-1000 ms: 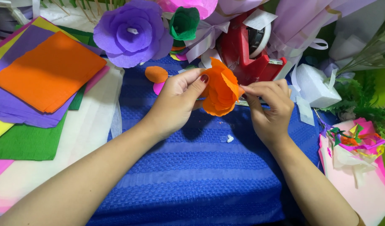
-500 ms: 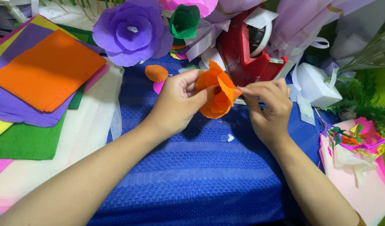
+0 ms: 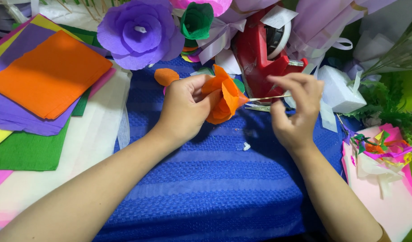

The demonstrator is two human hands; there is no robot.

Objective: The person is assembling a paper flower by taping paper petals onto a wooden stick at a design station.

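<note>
L hand point(image 3: 188, 105) grips orange paper flower point(image 3: 224, 96). R hand point(image 3: 295, 103) pinches thin stick point(image 3: 268, 97), which lies sideways, poking out toward R.

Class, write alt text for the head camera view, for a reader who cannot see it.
A left hand holds an orange paper flower while the right hand pinches its thin stick, above a blue cloth beside coloured paper sheets.

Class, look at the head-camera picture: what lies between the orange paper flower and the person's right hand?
A thin wooden stick bridges the gap from the orange paper flower to the right hand, which pinches its end. Behind it stands a red tape dispenser. The head view shows this.
</note>
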